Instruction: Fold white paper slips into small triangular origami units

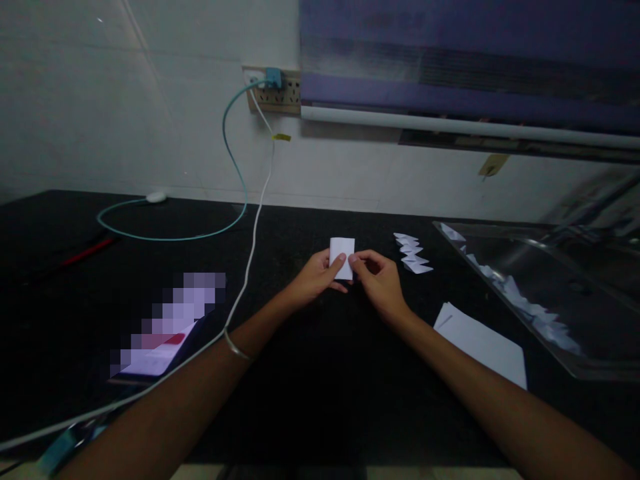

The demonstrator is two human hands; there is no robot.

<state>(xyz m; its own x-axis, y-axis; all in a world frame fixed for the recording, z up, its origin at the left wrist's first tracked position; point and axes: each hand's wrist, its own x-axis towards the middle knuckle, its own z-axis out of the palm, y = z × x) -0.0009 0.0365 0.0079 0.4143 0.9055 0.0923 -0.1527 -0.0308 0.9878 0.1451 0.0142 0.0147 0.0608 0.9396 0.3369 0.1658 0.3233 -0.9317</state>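
My left hand (316, 276) and my right hand (380, 280) meet over the black counter (320, 400) and both pinch a small white folded paper (343, 253). The paper stands upright between my fingertips, its top half showing above them. A thin bangle circles my left wrist. Just to the right of my right hand lies a short row of small folded white paper pieces (413, 254).
A stack of white paper sheets (483, 343) lies at the right near a steel sink (550, 293) with paper scraps along its rim. A phone (160, 350) charges at left on a white cable (253, 247). A teal cable (170, 233) loops from the wall socket (273, 90).
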